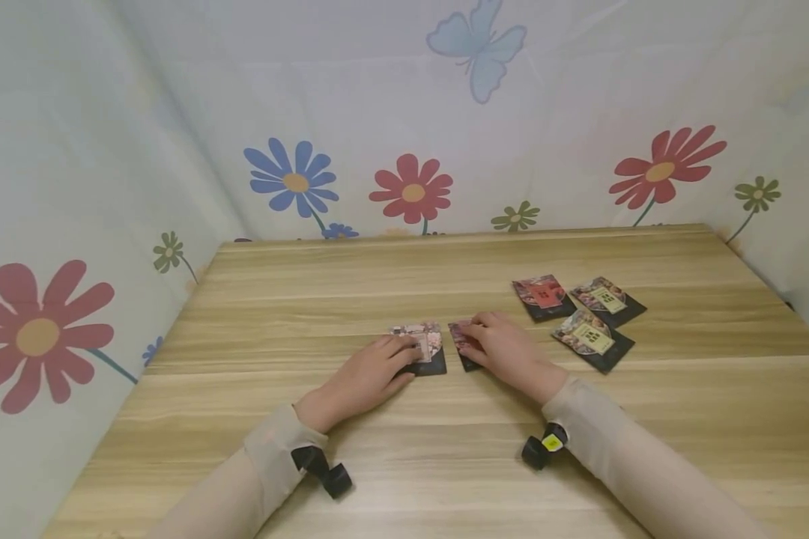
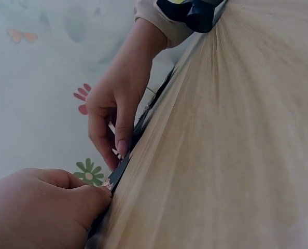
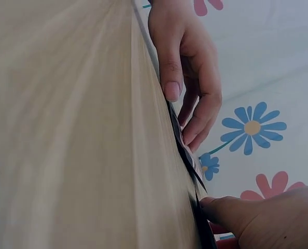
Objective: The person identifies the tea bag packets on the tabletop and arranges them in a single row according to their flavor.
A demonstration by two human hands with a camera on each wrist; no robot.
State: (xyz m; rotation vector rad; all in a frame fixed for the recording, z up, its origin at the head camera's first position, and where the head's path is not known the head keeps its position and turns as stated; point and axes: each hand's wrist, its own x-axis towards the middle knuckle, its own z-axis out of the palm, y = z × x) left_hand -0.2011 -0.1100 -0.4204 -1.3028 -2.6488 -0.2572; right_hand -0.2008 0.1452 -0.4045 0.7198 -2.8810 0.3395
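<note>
Two small flat square packets with dark lower borders lie side by side on the wooden table (image 1: pixel 404 457). The left packet (image 1: pixel 433 367) has a pale pink floral print. My left hand (image 1: pixel 367 378) rests on it with relaxed fingers across the top and the thumb by its near edge. Just to the right, my right hand (image 1: pixel 508 352) touches the reddish packet (image 1: pixel 463 346), its palm hiding the right part. In the left wrist view, the right thumb and fingers reach down to the thin dark edge. The right wrist view shows the left fingertips (image 3: pixel 172 91) against the pink packet (image 3: pixel 182 142).
Farther right lie a red-labelled packet (image 1: pixel 544 298) and two yellow-labelled packets, one behind (image 1: pixel 609 299) and one nearer (image 1: pixel 593 340), close together. Black wrist cameras (image 1: pixel 323 471) hang from both sleeves. A white flower-print cloth (image 1: pixel 559 135) borders the table's back and sides.
</note>
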